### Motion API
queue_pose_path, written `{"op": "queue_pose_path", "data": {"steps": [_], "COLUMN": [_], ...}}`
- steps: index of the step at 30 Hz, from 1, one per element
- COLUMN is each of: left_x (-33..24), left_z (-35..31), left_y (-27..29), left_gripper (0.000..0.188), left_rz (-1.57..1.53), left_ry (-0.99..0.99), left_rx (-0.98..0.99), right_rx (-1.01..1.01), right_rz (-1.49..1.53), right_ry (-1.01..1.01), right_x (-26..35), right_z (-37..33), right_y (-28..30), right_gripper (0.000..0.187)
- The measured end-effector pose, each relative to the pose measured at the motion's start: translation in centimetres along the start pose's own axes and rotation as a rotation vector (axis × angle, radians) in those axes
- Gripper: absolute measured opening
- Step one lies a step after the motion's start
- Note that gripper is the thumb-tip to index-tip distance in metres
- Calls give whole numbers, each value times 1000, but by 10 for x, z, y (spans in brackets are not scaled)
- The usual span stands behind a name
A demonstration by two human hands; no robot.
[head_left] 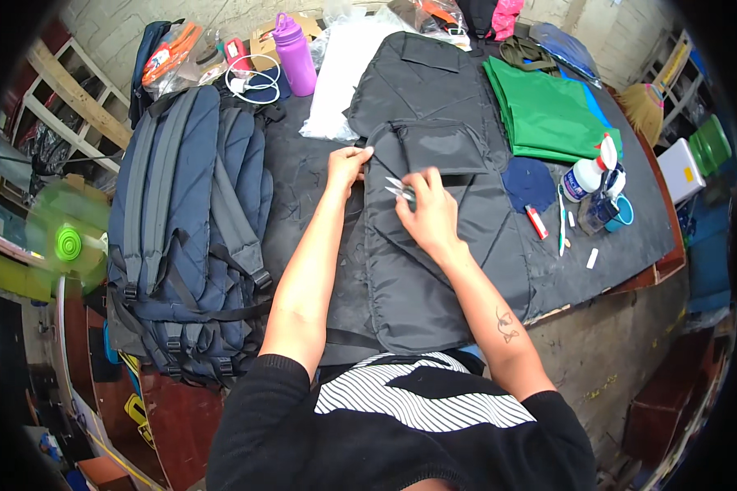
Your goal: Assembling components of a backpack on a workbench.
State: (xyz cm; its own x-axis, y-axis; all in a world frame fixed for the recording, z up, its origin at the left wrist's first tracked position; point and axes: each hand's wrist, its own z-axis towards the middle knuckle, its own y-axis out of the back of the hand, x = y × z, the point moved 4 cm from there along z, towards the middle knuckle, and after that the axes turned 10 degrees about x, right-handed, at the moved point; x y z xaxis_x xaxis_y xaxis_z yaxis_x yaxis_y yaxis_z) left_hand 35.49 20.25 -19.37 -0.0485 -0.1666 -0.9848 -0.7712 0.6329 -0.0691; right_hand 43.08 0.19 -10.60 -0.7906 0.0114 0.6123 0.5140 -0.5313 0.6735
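Note:
A black fabric bag panel [434, 286] with a flap pocket lies on the dark table in front of me. My left hand [348, 169] pinches the panel's left edge near its upper corner, thumb on top. Over the panel, just below the pocket [442, 149], my right hand [427, 209] is closed around small thread snips [399, 188]. Their metal blades point left, toward the pinched edge, and look apart from the cloth. Beyond, another black panel [426, 74] lies flat, partly covered by the nearer one.
Navy backpacks [176, 196] are stacked at the left. A purple bottle [293, 57] stands behind them. At the right lie folded green cloth [540, 110], a spray bottle [590, 172], a blue cup [620, 213] and a red lighter [536, 222]. A fan [68, 243] spins far left.

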Motion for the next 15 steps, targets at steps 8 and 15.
{"op": "queue_pose_path", "data": {"steps": [8,15], "left_x": [-20,-27], "left_z": [-13,-15], "left_y": [-7,-6], "left_gripper": [18,16], "left_rz": [83,176], "left_ry": [-208,-275], "left_rx": [-267,-238], "right_rx": [-15,38], "right_rz": [-439,-507], "right_ry": [162,139], "right_x": [0,-10], "right_z": [75,96], "right_y": [-30,-61], "right_gripper": [22,10]}}
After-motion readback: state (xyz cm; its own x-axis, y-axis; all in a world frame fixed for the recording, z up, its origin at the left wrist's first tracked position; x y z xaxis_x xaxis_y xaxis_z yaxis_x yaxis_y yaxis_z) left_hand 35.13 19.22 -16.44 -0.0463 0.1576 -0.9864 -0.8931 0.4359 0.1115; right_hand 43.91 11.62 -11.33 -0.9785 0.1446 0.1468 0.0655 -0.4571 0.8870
